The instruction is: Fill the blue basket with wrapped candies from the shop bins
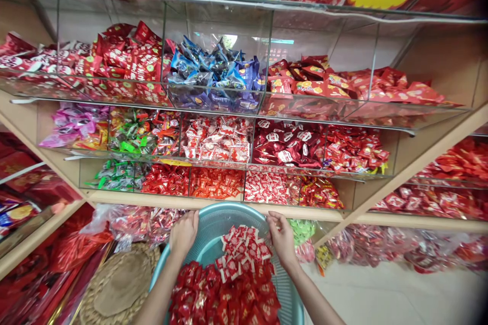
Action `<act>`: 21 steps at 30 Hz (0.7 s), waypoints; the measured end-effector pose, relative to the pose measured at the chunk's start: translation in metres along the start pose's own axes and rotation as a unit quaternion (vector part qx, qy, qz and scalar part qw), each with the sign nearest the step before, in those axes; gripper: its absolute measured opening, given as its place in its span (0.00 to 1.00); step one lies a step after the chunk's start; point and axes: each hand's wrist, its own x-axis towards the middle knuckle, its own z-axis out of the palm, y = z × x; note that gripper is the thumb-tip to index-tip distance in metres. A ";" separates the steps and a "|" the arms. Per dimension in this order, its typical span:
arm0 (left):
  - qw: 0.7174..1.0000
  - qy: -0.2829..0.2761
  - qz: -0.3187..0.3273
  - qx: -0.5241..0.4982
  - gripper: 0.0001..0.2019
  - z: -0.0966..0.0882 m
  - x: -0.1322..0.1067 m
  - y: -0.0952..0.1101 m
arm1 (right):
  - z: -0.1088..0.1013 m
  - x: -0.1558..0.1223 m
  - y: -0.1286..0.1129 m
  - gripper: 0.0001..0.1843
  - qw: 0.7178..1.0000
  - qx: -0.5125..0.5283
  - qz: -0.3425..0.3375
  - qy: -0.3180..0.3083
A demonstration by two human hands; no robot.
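A teal plastic basket (219, 207) stands in front of me at the foot of the shelves. My left hand (185, 233) is closed on its far-left rim, and my right hand (281, 238) has its fingers curled over the far-right rim. Dark red wrapped candies (224, 299) fill the near part of the basket. Behind them lies a heap of small red-and-white wrapped candies (246, 249). Part of the basket's bottom shows at the left, while its near edge is out of view.
Glass-divided shelves of wrapped candy rise ahead, with blue packets (215, 68) in the middle row. A woven straw basket (118, 284) sits at the lower left. Bagged candies (362, 246) lie under the shelf at right, beside the tiled floor (381, 294).
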 end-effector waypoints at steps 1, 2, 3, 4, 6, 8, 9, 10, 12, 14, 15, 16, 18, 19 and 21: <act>1.000 0.000 -0.001 -0.001 0.26 0.000 0.000 0.000 | -0.001 0.000 0.000 0.23 1.000 0.019 0.019 0.001; 1.000 -0.001 -0.002 -0.001 0.26 -0.001 0.000 0.001 | -0.002 -0.001 0.000 0.22 0.999 0.037 0.032 0.000; 1.000 -0.001 -0.003 -0.002 0.26 -0.001 0.000 0.001 | -0.003 -0.001 0.002 0.20 0.998 0.051 0.041 -0.002; 1.000 -0.001 -0.003 -0.002 0.26 -0.002 0.000 0.001 | -0.004 -0.001 0.004 0.19 0.997 0.062 0.046 -0.008; 1.000 -0.002 -0.004 -0.001 0.26 -0.002 -0.001 0.002 | -0.006 -0.002 0.009 0.17 0.997 0.068 0.034 -0.029; 1.000 -0.002 -0.005 0.002 0.25 -0.002 -0.001 0.002 | -0.008 -0.004 0.015 0.17 0.998 0.039 -0.007 -0.052; 1.000 -0.001 -0.006 0.002 0.25 -0.002 -0.001 0.002 | -0.009 -0.004 0.017 0.18 0.997 0.011 -0.033 -0.063; 1.000 0.000 -0.006 0.002 0.25 -0.002 -0.001 0.002 | -0.010 -0.005 0.019 0.19 0.995 -0.025 -0.059 -0.074; 1.000 0.001 -0.005 0.001 0.25 -0.001 -0.002 0.002 | -0.011 -0.006 0.022 0.21 0.984 -0.103 -0.113 -0.095; 1.000 0.001 -0.005 -0.001 0.25 -0.002 -0.002 0.002 | -0.011 -0.007 0.025 0.26 0.962 -0.175 -0.170 -0.125; 1.000 0.001 -0.006 -0.002 0.25 -0.002 -0.002 0.002 | -0.012 -0.007 0.026 0.29 0.948 -0.206 -0.197 -0.140; 1.000 0.000 -0.006 -0.003 0.25 -0.002 -0.001 0.002 | -0.012 -0.007 0.029 0.32 0.934 -0.235 -0.220 -0.153; 1.000 -0.002 -0.006 -0.005 0.25 -0.003 -0.001 0.002 | -0.012 -0.006 0.034 0.37 0.909 -0.287 -0.248 -0.173; 1.000 -0.002 -0.005 -0.006 0.25 -0.003 -0.001 0.002 | -0.013 -0.006 0.037 0.39 0.898 -0.311 -0.255 -0.178; 1.000 -0.002 -0.005 -0.006 0.25 -0.003 -0.001 0.002 | -0.013 -0.006 0.041 0.40 0.879 -0.353 -0.262 -0.185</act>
